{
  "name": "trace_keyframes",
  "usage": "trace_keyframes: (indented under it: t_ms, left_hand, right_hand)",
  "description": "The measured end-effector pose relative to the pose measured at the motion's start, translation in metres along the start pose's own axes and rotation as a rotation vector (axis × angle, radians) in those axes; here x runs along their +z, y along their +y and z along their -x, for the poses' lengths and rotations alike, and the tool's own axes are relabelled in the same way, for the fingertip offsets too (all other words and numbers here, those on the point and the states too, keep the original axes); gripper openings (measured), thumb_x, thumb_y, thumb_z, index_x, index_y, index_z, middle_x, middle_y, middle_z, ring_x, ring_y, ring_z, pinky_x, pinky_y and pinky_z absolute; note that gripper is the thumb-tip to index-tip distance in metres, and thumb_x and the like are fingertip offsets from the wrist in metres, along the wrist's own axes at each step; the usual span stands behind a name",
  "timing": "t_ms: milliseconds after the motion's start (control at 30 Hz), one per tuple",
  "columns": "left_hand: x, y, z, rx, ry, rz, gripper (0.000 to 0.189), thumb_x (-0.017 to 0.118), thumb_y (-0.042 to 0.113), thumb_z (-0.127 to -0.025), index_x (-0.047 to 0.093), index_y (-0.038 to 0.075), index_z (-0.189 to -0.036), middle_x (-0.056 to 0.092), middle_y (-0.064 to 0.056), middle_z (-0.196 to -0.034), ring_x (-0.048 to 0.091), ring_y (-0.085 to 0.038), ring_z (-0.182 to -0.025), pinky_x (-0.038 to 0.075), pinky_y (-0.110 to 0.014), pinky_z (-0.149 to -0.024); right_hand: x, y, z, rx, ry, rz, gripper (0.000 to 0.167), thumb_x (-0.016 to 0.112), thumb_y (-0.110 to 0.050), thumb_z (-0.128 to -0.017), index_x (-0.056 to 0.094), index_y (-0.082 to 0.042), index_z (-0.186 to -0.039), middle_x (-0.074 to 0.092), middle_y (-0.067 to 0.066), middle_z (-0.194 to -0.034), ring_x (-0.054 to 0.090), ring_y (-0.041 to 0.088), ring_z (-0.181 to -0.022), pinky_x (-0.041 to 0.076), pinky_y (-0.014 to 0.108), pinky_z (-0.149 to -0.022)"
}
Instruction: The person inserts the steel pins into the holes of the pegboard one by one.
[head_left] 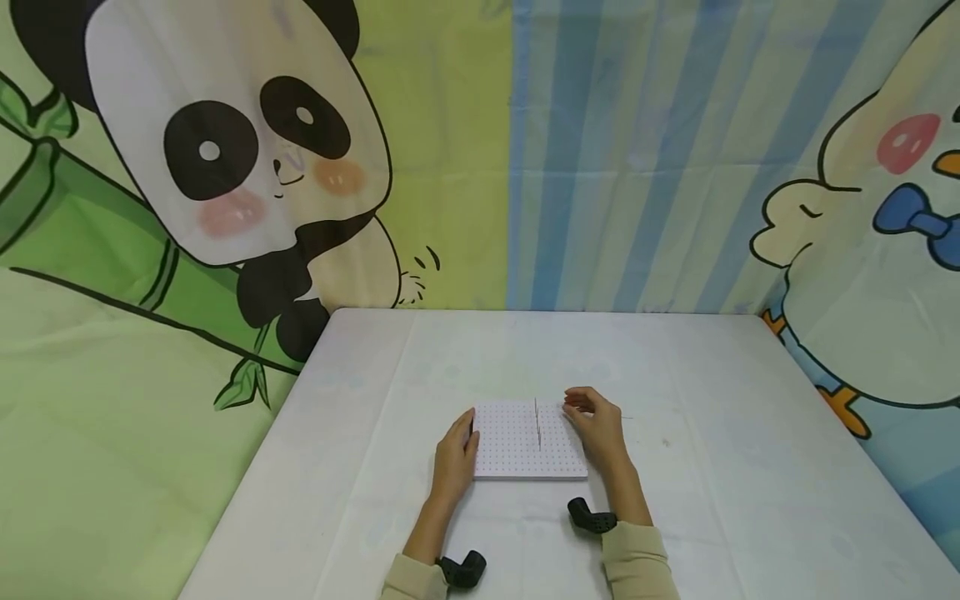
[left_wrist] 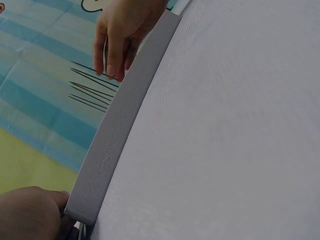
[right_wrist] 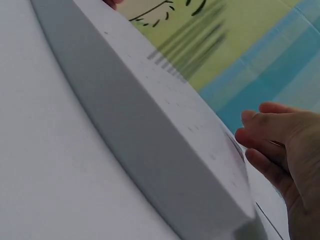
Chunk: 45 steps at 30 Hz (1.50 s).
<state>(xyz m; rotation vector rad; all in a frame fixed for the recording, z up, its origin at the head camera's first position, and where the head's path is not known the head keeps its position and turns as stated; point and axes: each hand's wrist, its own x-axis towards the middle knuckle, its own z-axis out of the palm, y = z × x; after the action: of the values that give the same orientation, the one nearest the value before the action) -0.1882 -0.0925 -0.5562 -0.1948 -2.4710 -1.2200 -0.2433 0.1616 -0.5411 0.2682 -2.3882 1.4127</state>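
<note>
A white pegboard (head_left: 510, 454) with rows of small holes lies flat on the table. Several thin dark sticks (left_wrist: 92, 90) stand upright in it, in a line running away from the person. My left hand (head_left: 453, 462) holds the board's left edge, with the thumb by the rim; in the left wrist view that hand (left_wrist: 32, 212) shows at the board's near corner. Over the far right corner is my right hand (head_left: 597, 425), its thumb and fingertips drawn together. A thin line by the fingertips of that hand (right_wrist: 280, 145) looks like a stick pinched there, partly hidden.
Right of the right hand, a thin dark stick (head_left: 628, 417) lies on the white table (head_left: 720, 500). A cloth printed with a panda (head_left: 240, 125) and striped panels hangs behind the table. Black wrist devices (head_left: 465, 570) sit at both cuffs.
</note>
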Motion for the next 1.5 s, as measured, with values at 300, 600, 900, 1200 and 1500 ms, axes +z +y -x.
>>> trace_keyframes:
  t_ms: [300,600,900,1200,1500]
  left_hand:
    - [-0.004,0.0,-0.002,0.006,0.003,0.01,0.041,0.054,0.005,-0.092,0.047,-0.002,-0.132,0.05,-0.017,-0.132,0.045,-0.027,-0.123,0.037,-0.038,-0.103]
    - [-0.003,-0.003,-0.003,0.009,0.006,-0.008,0.041,0.055,0.005,-0.092,0.048,-0.001,-0.132,0.05,-0.016,-0.132,0.045,-0.026,-0.124,0.036,-0.037,-0.104]
    - [-0.003,-0.002,-0.004,-0.012,-0.009,0.005,0.041,0.054,0.007,-0.093,0.046,0.0,-0.133,0.049,-0.015,-0.133,0.043,-0.025,-0.125,0.035,-0.037,-0.105]
    - [-0.001,-0.001,-0.003,-0.018,-0.018,0.001,0.042,0.054,0.007,-0.093,0.046,-0.002,-0.133,0.049,-0.016,-0.133,0.043,-0.026,-0.125,0.035,-0.037,-0.105]
    - [0.0,-0.001,-0.001,-0.026,-0.023,0.002,0.042,0.054,0.008,-0.093,0.046,0.0,-0.133,0.049,-0.015,-0.133,0.043,-0.026,-0.125,0.035,-0.037,-0.105]
  right_hand:
    - [-0.042,0.029,0.002,0.126,0.185,0.12,0.013,0.073,-0.021,-0.08,0.072,-0.014,-0.091,0.069,0.002,-0.09,0.06,0.016,-0.083,0.047,0.026,-0.072]
    - [-0.052,0.04,0.001,0.217,0.135,0.185,0.011,0.075,-0.017,-0.078,0.074,-0.008,-0.085,0.069,0.008,-0.088,0.06,0.023,-0.081,0.047,0.032,-0.07]
    - [-0.053,0.041,-0.001,0.191,0.061,0.229,0.008,0.074,-0.012,-0.078,0.074,-0.005,-0.081,0.064,0.012,-0.09,0.057,0.031,-0.088,0.047,0.043,-0.078]
    - [-0.055,0.043,0.001,0.179,0.044,0.256,0.007,0.074,-0.012,-0.078,0.074,-0.005,-0.08,0.064,0.011,-0.087,0.057,0.025,-0.08,0.045,0.036,-0.068]
    - [-0.054,0.039,0.006,0.161,0.032,0.214,0.015,0.067,-0.017,-0.085,0.07,-0.002,-0.088,0.06,0.01,-0.088,0.053,0.023,-0.08,0.044,0.032,-0.068]
